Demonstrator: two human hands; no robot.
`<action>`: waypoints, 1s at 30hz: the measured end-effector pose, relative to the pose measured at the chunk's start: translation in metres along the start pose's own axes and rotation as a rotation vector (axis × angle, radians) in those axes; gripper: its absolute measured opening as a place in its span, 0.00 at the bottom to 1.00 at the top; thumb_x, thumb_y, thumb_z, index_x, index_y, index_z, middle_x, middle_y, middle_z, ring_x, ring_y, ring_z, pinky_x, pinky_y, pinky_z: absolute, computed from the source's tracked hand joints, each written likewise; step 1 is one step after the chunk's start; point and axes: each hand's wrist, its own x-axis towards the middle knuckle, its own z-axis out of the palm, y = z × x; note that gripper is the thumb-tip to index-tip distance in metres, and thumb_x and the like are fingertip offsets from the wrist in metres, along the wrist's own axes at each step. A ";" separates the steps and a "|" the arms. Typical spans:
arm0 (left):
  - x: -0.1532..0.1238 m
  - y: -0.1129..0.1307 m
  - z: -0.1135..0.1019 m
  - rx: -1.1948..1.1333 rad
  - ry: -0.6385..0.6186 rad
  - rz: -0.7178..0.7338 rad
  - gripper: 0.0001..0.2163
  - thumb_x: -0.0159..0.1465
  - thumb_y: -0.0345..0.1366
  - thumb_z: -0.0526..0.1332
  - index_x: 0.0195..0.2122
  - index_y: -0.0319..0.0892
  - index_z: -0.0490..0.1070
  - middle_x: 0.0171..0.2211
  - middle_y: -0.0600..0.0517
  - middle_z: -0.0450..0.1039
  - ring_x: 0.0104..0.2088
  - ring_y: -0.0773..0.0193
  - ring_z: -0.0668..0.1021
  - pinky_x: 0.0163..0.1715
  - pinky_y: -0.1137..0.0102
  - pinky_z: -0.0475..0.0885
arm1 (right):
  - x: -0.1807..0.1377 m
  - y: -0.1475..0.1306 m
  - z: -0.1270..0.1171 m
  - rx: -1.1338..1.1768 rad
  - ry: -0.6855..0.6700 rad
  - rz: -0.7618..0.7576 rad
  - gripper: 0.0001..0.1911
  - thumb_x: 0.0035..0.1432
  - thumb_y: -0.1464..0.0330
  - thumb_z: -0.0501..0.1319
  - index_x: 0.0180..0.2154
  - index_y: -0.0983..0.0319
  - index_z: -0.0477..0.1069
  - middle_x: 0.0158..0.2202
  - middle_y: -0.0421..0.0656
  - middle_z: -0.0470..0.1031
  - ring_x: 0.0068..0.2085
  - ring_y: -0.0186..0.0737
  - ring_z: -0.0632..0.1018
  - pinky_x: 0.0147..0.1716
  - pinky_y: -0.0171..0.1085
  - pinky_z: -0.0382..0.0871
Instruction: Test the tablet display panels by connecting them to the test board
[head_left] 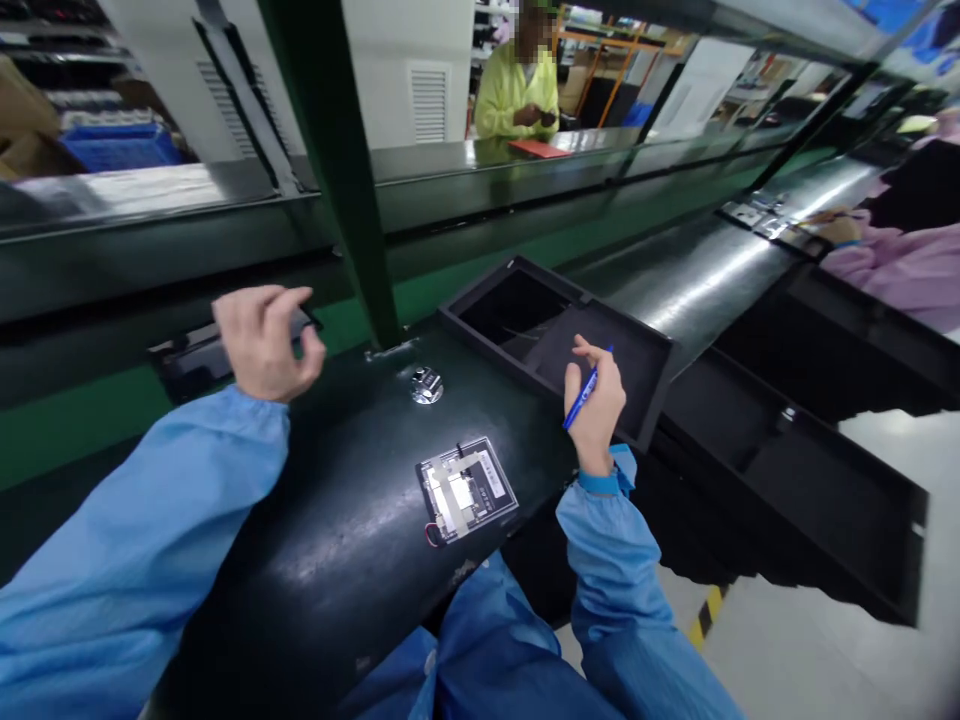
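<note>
My left hand [266,340] is curled round a dark flat object [196,362] lying on the conveyor at the left; I cannot make out what it is. A blue pen [587,391] sits in the closed fingers of my right hand [596,405], which hovers over the near edge of a black open tray [480,305]. Between my hands a small circuit board [466,488] with grey tape and a red wire lies flat on the dark workbench [345,520]. Both arms wear light blue sleeves.
A small shiny metal part [426,385] rests beyond the board. A green post [337,160] rises from the bench. A long black bin [810,480] runs along the right. One person in yellow [517,95] stands across the belt; another in pink [900,260] works at the right.
</note>
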 end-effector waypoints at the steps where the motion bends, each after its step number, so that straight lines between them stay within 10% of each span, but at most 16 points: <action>1: 0.011 0.032 0.006 -0.093 -0.093 0.032 0.22 0.62 0.41 0.54 0.51 0.32 0.72 0.47 0.34 0.70 0.50 0.44 0.70 0.55 0.50 0.61 | 0.000 0.014 -0.008 -0.073 -0.012 0.050 0.12 0.63 0.69 0.54 0.47 0.61 0.70 0.55 0.51 0.75 0.56 0.49 0.74 0.58 0.50 0.66; 7: 0.056 0.207 0.102 -0.266 -0.719 0.156 0.22 0.72 0.41 0.47 0.62 0.39 0.65 0.55 0.41 0.71 0.54 0.52 0.72 0.57 0.61 0.66 | -0.012 0.067 -0.011 -0.317 -0.144 0.285 0.14 0.60 0.70 0.55 0.46 0.61 0.72 0.50 0.52 0.74 0.53 0.49 0.73 0.53 0.45 0.69; 11: 0.066 0.253 0.171 -0.113 -0.950 -0.010 0.38 0.67 0.54 0.57 0.68 0.28 0.55 0.65 0.22 0.54 0.65 0.26 0.59 0.59 0.41 0.60 | -0.018 0.068 -0.005 -0.369 -0.165 0.291 0.13 0.61 0.70 0.55 0.46 0.59 0.71 0.46 0.49 0.74 0.53 0.48 0.72 0.48 0.43 0.70; 14: 0.071 0.264 0.189 -0.021 -1.020 -0.054 0.41 0.65 0.54 0.60 0.70 0.28 0.51 0.65 0.16 0.49 0.64 0.19 0.57 0.56 0.35 0.60 | -0.020 0.068 -0.004 -0.389 -0.155 0.281 0.12 0.61 0.71 0.55 0.45 0.59 0.71 0.44 0.49 0.74 0.52 0.49 0.72 0.48 0.42 0.69; 22: 0.115 0.254 0.160 0.019 -0.806 0.110 0.32 0.68 0.26 0.40 0.73 0.36 0.33 0.64 0.22 0.55 0.54 0.40 0.75 0.50 0.52 0.71 | -0.020 0.069 -0.003 -0.355 -0.127 0.268 0.10 0.60 0.72 0.54 0.43 0.59 0.71 0.40 0.47 0.74 0.49 0.47 0.72 0.46 0.41 0.68; 30: 0.130 0.234 0.154 -0.056 -0.804 0.094 0.25 0.66 0.24 0.46 0.65 0.30 0.59 0.48 0.29 0.74 0.52 0.40 0.76 0.51 0.52 0.69 | -0.019 0.068 -0.004 -0.392 -0.167 0.295 0.10 0.62 0.70 0.54 0.43 0.60 0.71 0.38 0.48 0.75 0.49 0.48 0.72 0.46 0.41 0.67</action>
